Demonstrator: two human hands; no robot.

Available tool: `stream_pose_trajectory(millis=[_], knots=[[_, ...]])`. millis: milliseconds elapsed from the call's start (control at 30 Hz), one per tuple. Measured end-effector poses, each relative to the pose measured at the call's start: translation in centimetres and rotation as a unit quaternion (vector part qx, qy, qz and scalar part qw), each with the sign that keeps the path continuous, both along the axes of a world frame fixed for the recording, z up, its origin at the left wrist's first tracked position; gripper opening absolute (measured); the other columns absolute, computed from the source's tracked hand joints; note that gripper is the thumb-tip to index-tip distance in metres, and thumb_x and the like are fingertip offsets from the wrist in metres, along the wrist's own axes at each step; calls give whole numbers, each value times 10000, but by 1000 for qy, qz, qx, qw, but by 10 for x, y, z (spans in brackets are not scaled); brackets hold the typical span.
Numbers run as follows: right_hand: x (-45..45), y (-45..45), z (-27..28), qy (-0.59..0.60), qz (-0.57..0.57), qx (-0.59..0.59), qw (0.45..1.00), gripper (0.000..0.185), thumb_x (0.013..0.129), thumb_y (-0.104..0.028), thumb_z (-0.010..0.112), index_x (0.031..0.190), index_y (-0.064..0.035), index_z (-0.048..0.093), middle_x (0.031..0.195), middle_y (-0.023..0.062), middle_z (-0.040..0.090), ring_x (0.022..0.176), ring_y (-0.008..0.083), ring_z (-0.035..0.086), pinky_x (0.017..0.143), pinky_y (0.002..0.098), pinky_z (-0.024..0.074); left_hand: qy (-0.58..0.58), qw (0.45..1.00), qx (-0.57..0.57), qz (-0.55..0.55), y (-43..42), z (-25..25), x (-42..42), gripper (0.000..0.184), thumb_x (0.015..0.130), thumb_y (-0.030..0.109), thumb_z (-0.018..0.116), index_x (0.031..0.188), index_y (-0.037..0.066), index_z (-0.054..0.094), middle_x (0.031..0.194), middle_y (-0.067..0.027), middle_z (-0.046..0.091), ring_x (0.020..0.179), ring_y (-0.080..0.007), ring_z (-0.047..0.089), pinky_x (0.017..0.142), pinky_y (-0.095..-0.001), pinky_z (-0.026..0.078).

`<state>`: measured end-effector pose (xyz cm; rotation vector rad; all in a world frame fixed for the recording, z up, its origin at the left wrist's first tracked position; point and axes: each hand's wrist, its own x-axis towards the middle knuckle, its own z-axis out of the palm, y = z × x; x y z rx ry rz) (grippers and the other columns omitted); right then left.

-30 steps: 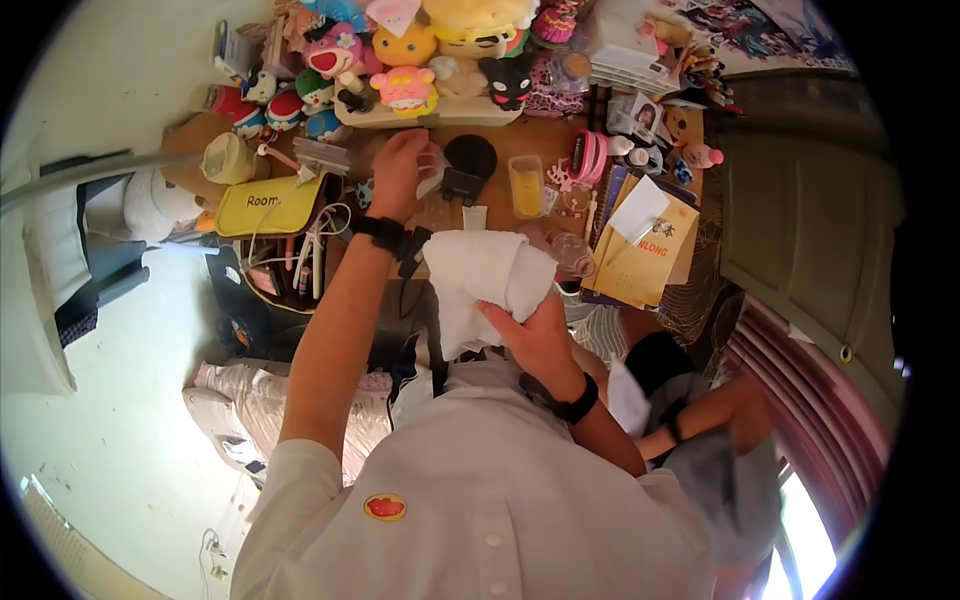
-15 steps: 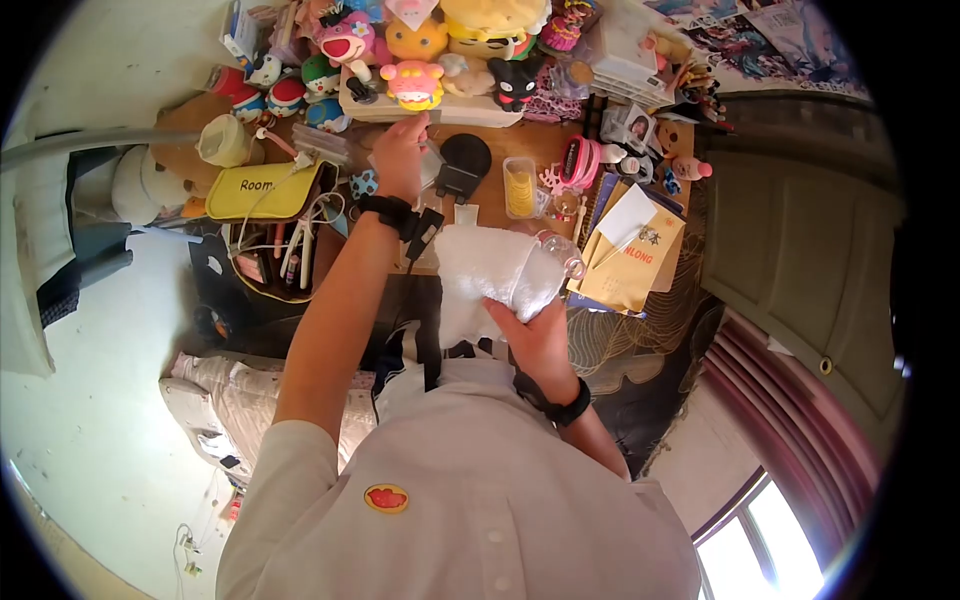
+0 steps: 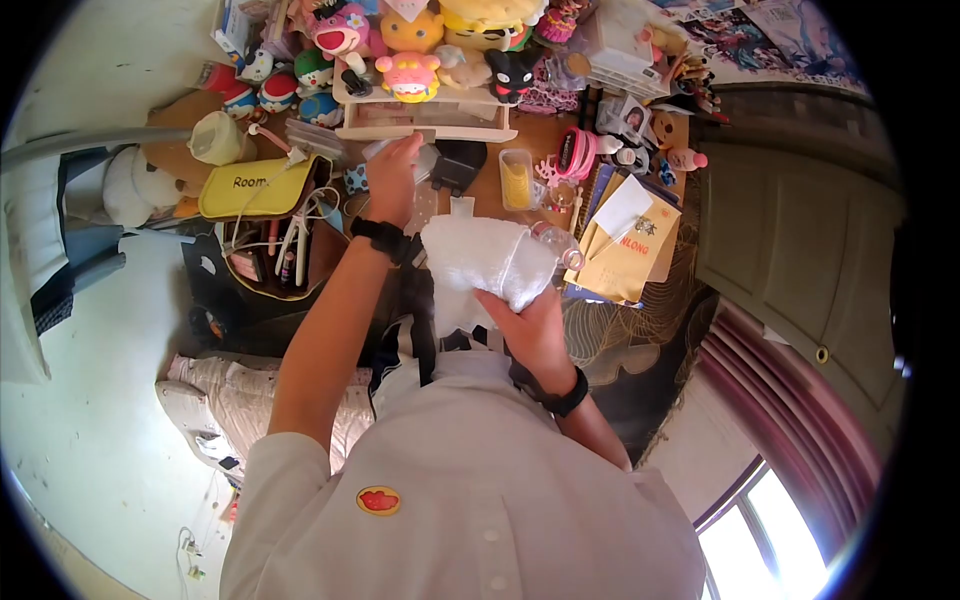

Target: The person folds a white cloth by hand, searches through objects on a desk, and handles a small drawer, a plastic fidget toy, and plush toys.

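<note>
My left hand [image 3: 392, 185] reaches over the desk, fingers closed at the front edge of a pale wooden drawer [image 3: 465, 130], which stands pulled out beneath the row of toys. A folded white cloth [image 3: 478, 255] is in my right hand [image 3: 535, 335], with the thumb across its lower edge. A clear plastic bottle [image 3: 557, 245] sticks out past the right side of the cloth; its other part is hidden. Between the drawer and the cloth lies a black round-based object [image 3: 458, 165], with a clear box of yellow items [image 3: 517, 180] on its right.
Figurines [image 3: 410, 75] crowd the top of the drawer unit. To the left is a yellow pouch [image 3: 255, 190] with cables and tools. Notebooks and envelopes [image 3: 630, 245] lie at the right, near pink items [image 3: 577, 155]. A curtain [image 3: 790, 400] hangs at the lower right.
The drawer has slid out toward me, and my left hand has come back with it. The cloth remains in my right hand. The person seen at the right earlier is out of view.
</note>
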<state>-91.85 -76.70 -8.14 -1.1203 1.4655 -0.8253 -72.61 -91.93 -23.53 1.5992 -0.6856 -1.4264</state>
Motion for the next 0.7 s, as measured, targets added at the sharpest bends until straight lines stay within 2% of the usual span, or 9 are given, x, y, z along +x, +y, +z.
stream_pose_trajectory(millis=[100, 200, 333, 433, 500, 600, 700], knots=[[0, 1, -2, -4, 7, -8, 1000, 488, 886, -101, 782, 1317, 19, 587, 1181, 163, 720, 1066, 265, 713, 925, 364, 540, -24, 999, -11, -30, 20, -6, 3, 358, 969, 305, 709, 1136, -10, 741, 1078, -47, 734, 945, -116, 640, 789, -286, 530], [4, 1, 1, -28, -8, 9, 1000, 368, 901, -34, 727, 1256, 18, 648, 1168, 98, 715, 1041, 172, 654, 928, 331, 514, -25, 1000, 9, -17, 29, -2, 1, 376, 980, 305, 695, 1157, -26, 730, 1054, -53, 742, 936, -125, 659, 778, -284, 557], [4, 5, -1, -20, 2, 19, 1000, 364, 898, -31, 728, 1249, 20, 648, 1156, 95, 714, 1039, 166, 651, 923, 327, 513, -4, 1000, 23, -7, 37, -2, 0, 361, 979, 286, 708, 1153, -30, 728, 1018, -76, 741, 938, -152, 680, 775, -290, 576], [3, 8, -2, -15, 2, 29, 999, 360, 898, -34, 730, 1244, 19, 648, 1149, 99, 714, 1037, 165, 651, 920, 326, 513, 66, 996, 51, 27, 46, -3, 0, 323, 979, 225, 686, 1132, -59, 712, 1038, -101, 725, 944, -177, 683, 828, -297, 541], [3, 8, 0, -15, 0, 37, 999, 362, 899, -38, 731, 1246, 18, 645, 1146, 102, 713, 1036, 168, 651, 918, 327, 513, 104, 991, 67, 56, 54, -2, -3, 308, 985, 200, 673, 1121, -76, 694, 1036, -128, 714, 952, -211, 695, 840, -317, 572], [0, 12, -12, -7, 11, 12, 1000, 542, 870, -142, 800, 1332, 21, 569, 1174, 190, 714, 1077, 318, 713, 923, 392, 547, 140, 985, 54, 89, 60, -1, -5, 289, 995, 166, 652, 1113, -97, 664, 1037, -162, 699, 974, -259, 708, 857, -353, 610], [-1, 14, -24, 13, 35, 1, 999, 550, 866, -147, 802, 1333, 24, 565, 1170, 205, 711, 1072, 348, 710, 920, 407, 548, 161, 981, 42, 100, 65, 0, -6, 286, 1005, 154, 635, 1123, -106, 642, 1048, -176, 689, 994, -284, 714, 871, -378, 624]])
